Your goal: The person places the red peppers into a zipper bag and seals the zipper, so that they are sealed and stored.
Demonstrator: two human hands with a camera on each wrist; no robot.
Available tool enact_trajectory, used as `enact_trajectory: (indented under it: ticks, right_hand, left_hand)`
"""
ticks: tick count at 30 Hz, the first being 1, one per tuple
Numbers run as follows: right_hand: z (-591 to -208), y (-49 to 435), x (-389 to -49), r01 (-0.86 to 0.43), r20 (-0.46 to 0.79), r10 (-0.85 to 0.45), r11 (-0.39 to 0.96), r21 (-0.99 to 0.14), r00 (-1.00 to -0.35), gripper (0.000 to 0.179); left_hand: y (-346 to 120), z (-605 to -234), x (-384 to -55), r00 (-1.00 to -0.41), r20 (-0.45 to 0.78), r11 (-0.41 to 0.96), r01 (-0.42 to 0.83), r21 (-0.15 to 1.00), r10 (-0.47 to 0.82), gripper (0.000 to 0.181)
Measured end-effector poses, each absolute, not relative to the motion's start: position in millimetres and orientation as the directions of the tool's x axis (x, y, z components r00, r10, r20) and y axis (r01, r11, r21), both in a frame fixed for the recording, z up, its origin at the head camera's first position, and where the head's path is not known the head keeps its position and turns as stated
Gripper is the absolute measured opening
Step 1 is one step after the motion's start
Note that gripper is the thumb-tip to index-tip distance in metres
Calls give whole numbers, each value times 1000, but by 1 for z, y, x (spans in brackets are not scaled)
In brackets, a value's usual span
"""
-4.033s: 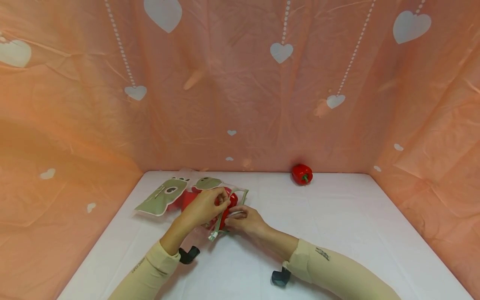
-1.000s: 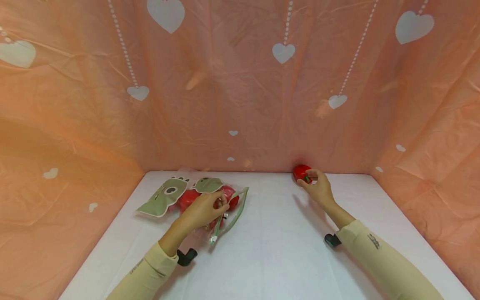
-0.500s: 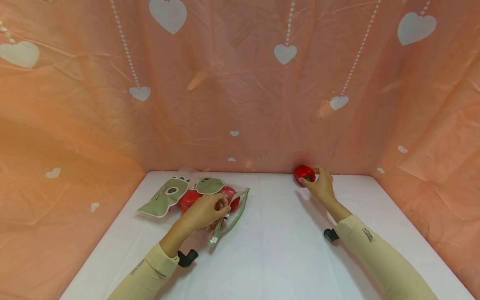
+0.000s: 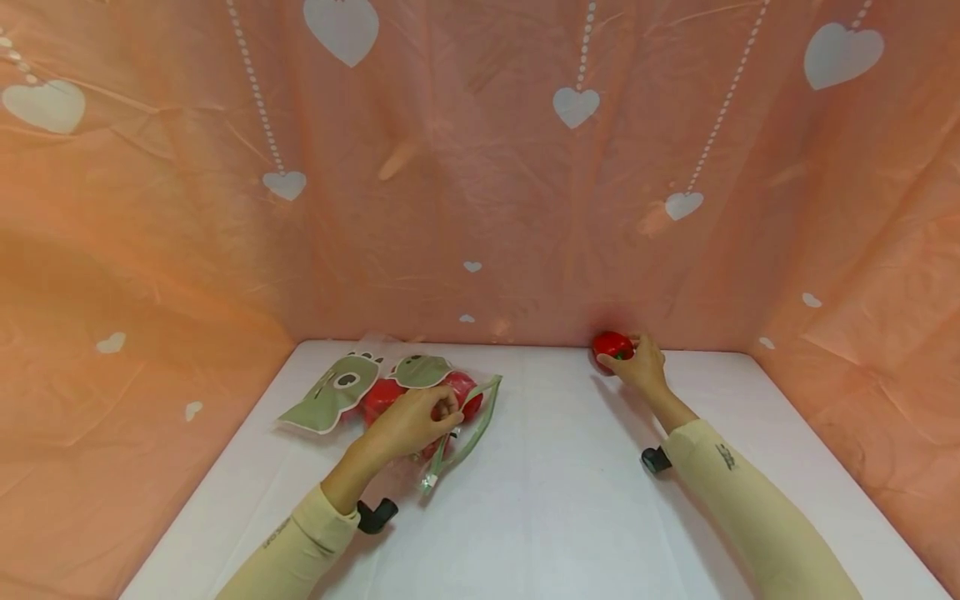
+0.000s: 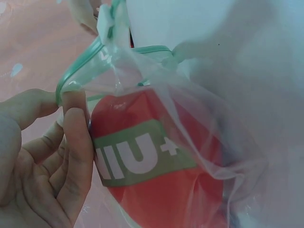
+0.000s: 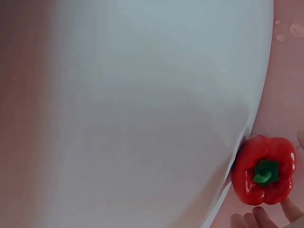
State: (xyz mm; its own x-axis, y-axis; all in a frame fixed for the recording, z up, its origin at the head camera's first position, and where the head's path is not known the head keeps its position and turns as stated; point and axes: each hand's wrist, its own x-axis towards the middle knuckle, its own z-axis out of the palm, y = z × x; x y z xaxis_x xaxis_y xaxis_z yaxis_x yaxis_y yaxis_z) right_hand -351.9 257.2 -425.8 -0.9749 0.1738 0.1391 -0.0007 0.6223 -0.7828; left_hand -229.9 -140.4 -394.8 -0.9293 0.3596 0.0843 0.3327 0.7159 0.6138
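At the left of the table lies a clear zip bag (image 4: 313,410) with green cartoon prints and a green zip edge. My left hand (image 4: 408,421) pinches the bag's rim between thumb and fingers, and the mouth gapes in the left wrist view. Several glossy red things (image 5: 156,204) sit inside behind a printed green label; the film blurs their exact shape. Far off to the right, a red bell pepper (image 4: 611,342) with a green stem lies by the table's back edge. My right hand (image 4: 645,367) holds it, thumb on the near side and fingers on the far side.
A white cloth covers the table (image 4: 555,500). Peach curtains (image 4: 525,208) with white hearts hang close behind and along both sides. A black wrist camera mount (image 4: 375,515) hangs below each sleeve.
My right hand has left the bag, where it was by a red pepper at the mouth, and reached the bell pepper at the back right. The left hand has kept its pinch on the bag.
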Motion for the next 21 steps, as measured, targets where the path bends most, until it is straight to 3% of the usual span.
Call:
enact_trajectory:
  ticks: [21]
  right_hand:
    - [-426, 267, -354, 36, 78, 148, 642, -766, -986, 69]
  left_hand:
    - [-140, -395, -229, -929, 85, 715, 332, 616, 359, 12]
